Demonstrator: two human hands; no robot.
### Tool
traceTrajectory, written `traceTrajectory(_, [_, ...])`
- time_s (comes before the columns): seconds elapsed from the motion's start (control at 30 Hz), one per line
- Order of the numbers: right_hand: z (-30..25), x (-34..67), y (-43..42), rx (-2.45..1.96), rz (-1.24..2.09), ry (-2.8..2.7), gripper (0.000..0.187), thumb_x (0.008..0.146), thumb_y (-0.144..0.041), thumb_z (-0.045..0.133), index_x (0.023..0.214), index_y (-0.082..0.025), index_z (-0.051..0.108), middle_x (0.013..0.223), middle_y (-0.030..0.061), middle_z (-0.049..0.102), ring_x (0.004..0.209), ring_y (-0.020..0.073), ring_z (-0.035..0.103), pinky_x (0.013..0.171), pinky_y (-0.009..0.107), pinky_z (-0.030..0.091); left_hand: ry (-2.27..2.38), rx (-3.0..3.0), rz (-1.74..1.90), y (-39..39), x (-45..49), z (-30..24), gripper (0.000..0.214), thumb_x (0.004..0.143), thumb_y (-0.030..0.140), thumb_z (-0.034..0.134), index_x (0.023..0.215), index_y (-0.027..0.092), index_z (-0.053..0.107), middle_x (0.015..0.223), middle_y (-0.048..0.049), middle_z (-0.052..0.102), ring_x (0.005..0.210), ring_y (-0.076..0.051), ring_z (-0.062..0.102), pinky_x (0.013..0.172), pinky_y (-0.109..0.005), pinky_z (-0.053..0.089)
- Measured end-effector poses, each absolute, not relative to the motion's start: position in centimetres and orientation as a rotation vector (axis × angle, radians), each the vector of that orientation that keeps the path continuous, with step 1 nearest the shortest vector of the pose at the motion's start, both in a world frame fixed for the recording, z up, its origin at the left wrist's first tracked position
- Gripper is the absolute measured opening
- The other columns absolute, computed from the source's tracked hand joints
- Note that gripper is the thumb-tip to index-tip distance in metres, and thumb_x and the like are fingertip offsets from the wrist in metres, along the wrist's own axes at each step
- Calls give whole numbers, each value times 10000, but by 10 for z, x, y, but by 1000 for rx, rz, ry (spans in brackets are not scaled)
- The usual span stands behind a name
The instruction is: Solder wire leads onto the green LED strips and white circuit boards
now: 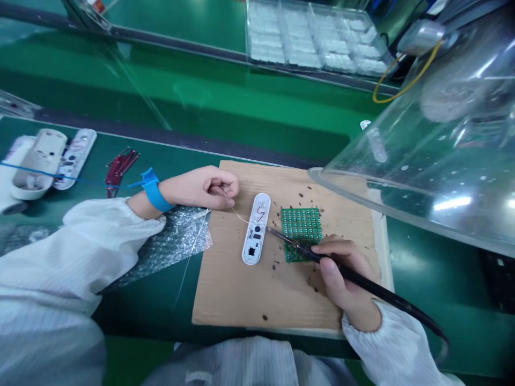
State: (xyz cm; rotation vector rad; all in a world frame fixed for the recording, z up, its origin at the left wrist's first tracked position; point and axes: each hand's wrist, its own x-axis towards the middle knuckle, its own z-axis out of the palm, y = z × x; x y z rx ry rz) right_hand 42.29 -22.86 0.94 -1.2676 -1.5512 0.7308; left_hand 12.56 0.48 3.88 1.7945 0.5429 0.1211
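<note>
Left fingers (229, 181) are pinching thin wire (240, 217), right fingers (338, 246) gripping a soldering iron (360, 278) that, slipping, could be scorching the white strip (256, 243) nearer the left edge of the brown board (229, 300).

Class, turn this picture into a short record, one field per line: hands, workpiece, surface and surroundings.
Left hand: pinches a thin wire that runs to the panel; blue strap on the wrist
Right hand: grips an iron, tip at the panel's right edge; contact unclear
Workpiece: white panel with dark parts
Surface: tan board
Right of panel: green grid
Left of board: bubble wrap, red bundle
Upper right: clear hood
</note>
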Motion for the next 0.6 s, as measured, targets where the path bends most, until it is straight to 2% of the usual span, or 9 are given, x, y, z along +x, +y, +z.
traceTrajectory(0.27, [11, 419, -224, -1245, 683, -1598, 130, 1048, -210, 654, 1166, -238, 699, 951, 30, 693, 823, 177, 652, 700, 319, 512, 466, 1775, 100, 14, 121, 39, 262, 890, 227, 669, 738, 205, 457, 688, 56, 345, 565, -79, 289, 513, -221, 268])
traceTrajectory(0.6, [25, 409, -217, -1310, 607, -1714, 82, 1055, -231, 638, 1125, -251, 675, 929, 26, 728, 821, 182, 702, 716, 310, 568, 489, 1775, 77, 14, 122, 36, 291, 913, 262, 691, 746, 211, 458, 665, 57, 341, 555, -82, 281, 519, -241, 252])
